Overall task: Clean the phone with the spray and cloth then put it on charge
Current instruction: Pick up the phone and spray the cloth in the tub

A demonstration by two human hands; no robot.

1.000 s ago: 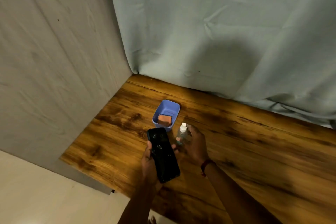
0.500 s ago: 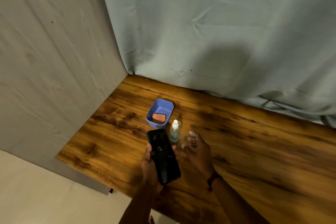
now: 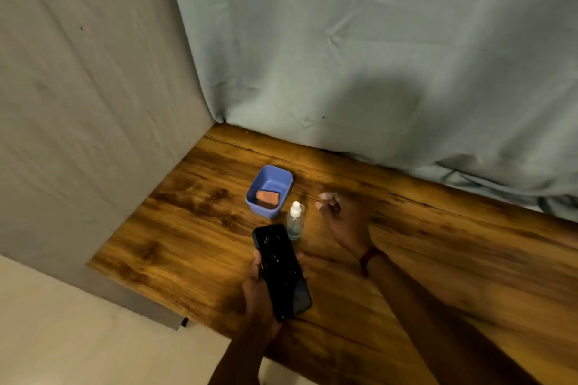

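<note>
- The left hand (image 3: 257, 291) is nearest, just on the near side of the spray bottle (image 3: 295, 225). Its fingers wrap the edges of the phone (image 3: 281, 272) from below. The hand holds the phone above the desk (image 3: 438, 259) with the dark glass turned upward, probably so the face is open to spraying and wiping.
- Pale specks show on the glass. I cannot tell whether they are droplets or reflections.
- The right hand (image 3: 344, 222) hovers to the right of the bottle, apart from it and holding nothing. Its fingers are loosely curled and somewhat blurred. It has a red band (image 3: 369, 256) at the wrist.
- The bottle stands upright on the desk with its white nozzle on top, just beyond the phone's far end. That puts it within easy reach of the free hand.
- Just beyond and left of the bottle is a blue tub (image 3: 251, 201). The orange cloth (image 3: 268, 197) lies folded inside it, off the desk surface and ready to be lifted out.
- Judging by this, wiping is the step in hand and the cloth has not yet been picked up.
- Farthest behind the bottle, a grey-green sheet (image 3: 344, 56) hangs down to the desk's back edge.
- No charger or cable is visible anywhere.
</note>
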